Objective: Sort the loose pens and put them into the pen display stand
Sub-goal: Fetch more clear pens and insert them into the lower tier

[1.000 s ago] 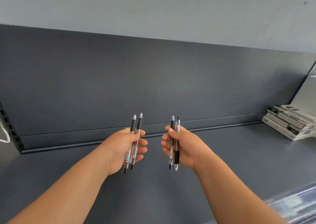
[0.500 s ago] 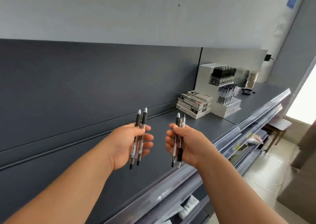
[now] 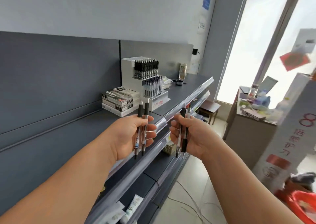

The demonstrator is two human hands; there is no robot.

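My left hand (image 3: 128, 136) gripping two pens (image 3: 146, 109), right hand (image 3: 195, 136) gripping more pens (image 3: 184, 142), pen display stand (image 3: 130, 73) on shelf (image 3: 188, 85) beyond

Dark grey shelves (image 3: 179, 93) along a pale wall (image 3: 119, 9).
Bright daylight comes through a tall window (image 3: 253, 44) on the right, over a light tiled floor (image 3: 188, 198) and a small stool (image 3: 211, 106).

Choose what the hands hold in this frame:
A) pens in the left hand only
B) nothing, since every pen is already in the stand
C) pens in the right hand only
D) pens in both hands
D: the left hand grips two pens and the right hand grips a bunch of pens, with the pen stand farther along the shelf.
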